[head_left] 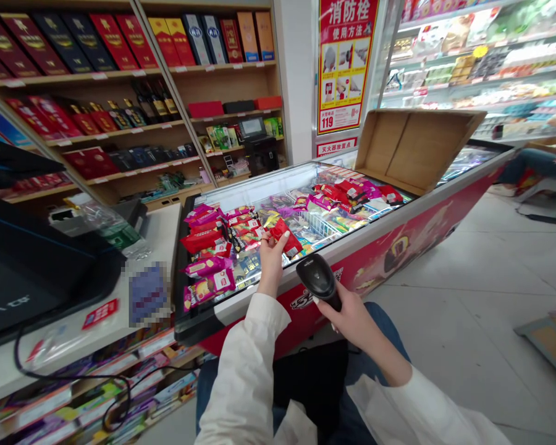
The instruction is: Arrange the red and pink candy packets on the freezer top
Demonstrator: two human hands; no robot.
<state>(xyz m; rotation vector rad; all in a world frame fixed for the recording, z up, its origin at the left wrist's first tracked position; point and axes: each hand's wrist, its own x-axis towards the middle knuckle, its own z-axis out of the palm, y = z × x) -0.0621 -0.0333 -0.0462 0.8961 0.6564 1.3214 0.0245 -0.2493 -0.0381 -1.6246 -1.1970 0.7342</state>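
My left hand (272, 262) pinches a red snack packet (287, 237) over the near edge of a chest freezer (278, 278). Wrapped round the handle of a black barcode scanner (315, 276) is my right hand (349, 309); the scanner's head points toward the freezer, just right of the packet. On the freezer's glass top, purple packets (209, 287) and red packets (204, 240) lie in a loose group to the left of my left hand. More red packets (338, 194) are piled farther along, by an open cardboard box (414, 148). Wire baskets (317, 224) show through the glass.
To the left, a counter (160, 247) bears a black register (37, 266), a plastic bottle (106, 219) and trailing cable (74, 376). Shelves of boxed bottles (106, 40) stand behind. At the far right are a lit refrigerated shelf (458, 74) and a seated person, partly visible (537, 157).
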